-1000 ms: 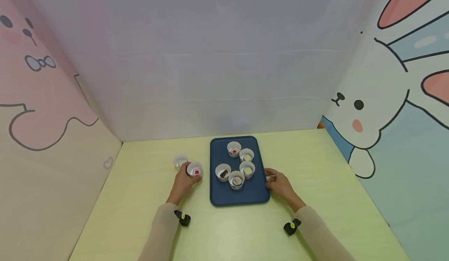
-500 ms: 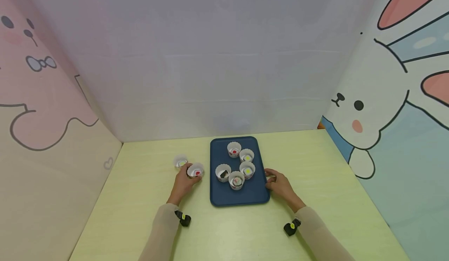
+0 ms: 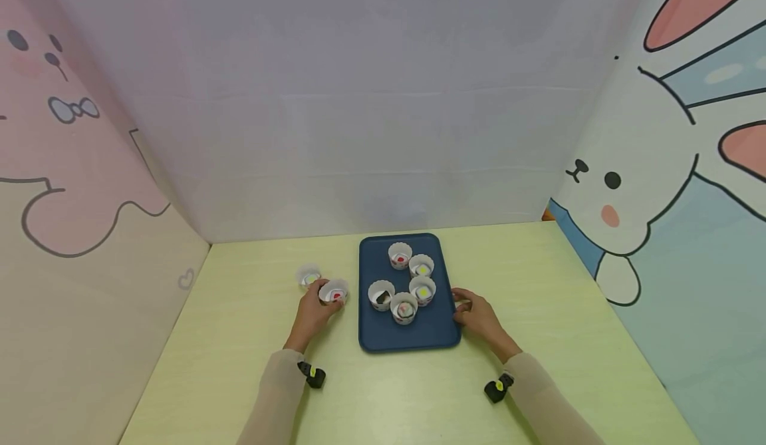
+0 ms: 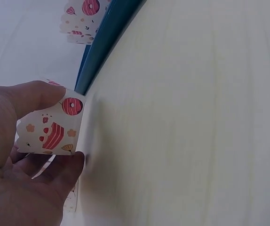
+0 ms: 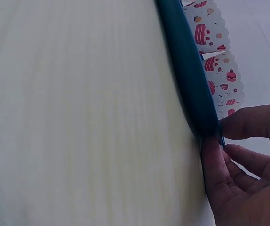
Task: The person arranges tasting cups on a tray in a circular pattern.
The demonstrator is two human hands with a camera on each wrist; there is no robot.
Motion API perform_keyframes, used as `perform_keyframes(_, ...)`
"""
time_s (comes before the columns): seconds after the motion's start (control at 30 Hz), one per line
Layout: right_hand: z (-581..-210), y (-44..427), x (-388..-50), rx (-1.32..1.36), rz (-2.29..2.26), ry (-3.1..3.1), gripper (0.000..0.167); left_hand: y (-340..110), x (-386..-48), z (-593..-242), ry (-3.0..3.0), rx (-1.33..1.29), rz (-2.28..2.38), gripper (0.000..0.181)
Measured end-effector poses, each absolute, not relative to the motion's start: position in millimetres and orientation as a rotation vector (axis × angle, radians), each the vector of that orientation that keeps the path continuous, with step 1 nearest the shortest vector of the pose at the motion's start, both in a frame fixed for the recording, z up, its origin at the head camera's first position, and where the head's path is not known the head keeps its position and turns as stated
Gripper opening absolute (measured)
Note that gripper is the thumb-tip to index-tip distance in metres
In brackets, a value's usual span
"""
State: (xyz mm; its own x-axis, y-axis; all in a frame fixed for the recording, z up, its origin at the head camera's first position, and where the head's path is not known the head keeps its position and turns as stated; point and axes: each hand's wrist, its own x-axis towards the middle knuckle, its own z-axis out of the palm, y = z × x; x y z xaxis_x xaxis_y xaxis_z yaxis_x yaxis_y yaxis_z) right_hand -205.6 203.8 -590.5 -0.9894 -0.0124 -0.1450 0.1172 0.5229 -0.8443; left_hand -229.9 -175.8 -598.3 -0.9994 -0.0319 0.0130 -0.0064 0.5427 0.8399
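In the head view my left hand (image 3: 311,312) holds a white paper baking cup (image 3: 332,291) with a small red and white piece inside. The left wrist view shows thumb and fingers around the cup's printed wall (image 4: 55,127); whether its base touches the table I cannot tell. Just behind that hand stands another baking cup (image 3: 308,275) with a yellow and white piece, partly hidden. My right hand (image 3: 481,315) pinches the right rim of a dark blue tray (image 3: 383,338), thumb above and fingers beneath, as the right wrist view (image 5: 210,127) shows.
On the tray stand several baking cups: one with a red piece (image 3: 400,256), two with yellow pieces (image 3: 421,267), one with a dark piece (image 3: 381,296) and one with a pinkish piece (image 3: 403,309). The pale wooden table (image 3: 383,398) meets a white backdrop (image 3: 359,132) behind.
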Motion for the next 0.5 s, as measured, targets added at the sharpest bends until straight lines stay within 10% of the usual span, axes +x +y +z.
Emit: perform_keyframes(0.5,-588,203,-204,0.088,-1.474,2.632,0.063,-172,-227,-579,-2.689,0.018,-1.510,0.057)
